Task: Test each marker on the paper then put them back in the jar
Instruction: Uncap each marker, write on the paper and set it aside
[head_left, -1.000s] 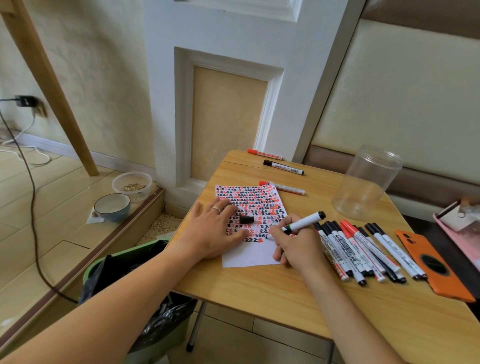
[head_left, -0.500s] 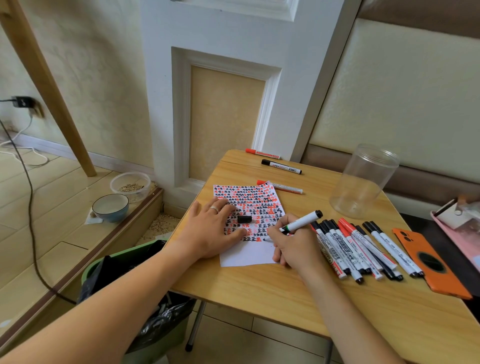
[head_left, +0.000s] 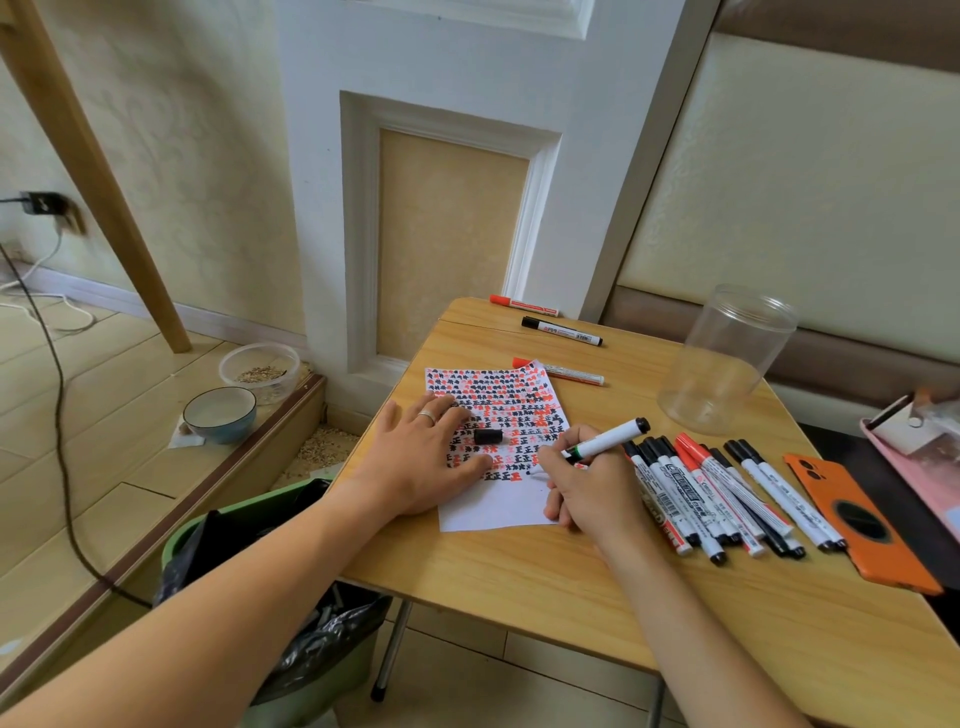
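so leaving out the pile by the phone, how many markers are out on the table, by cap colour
red-capped markers: 2
black-capped marker: 1
uncapped marker, held in the right hand: 1
total: 4

Far markers (head_left: 561, 331) – three; jar (head_left: 724, 358), paper (head_left: 498, 441), cap (head_left: 488, 436), phone (head_left: 857, 522) – one each.
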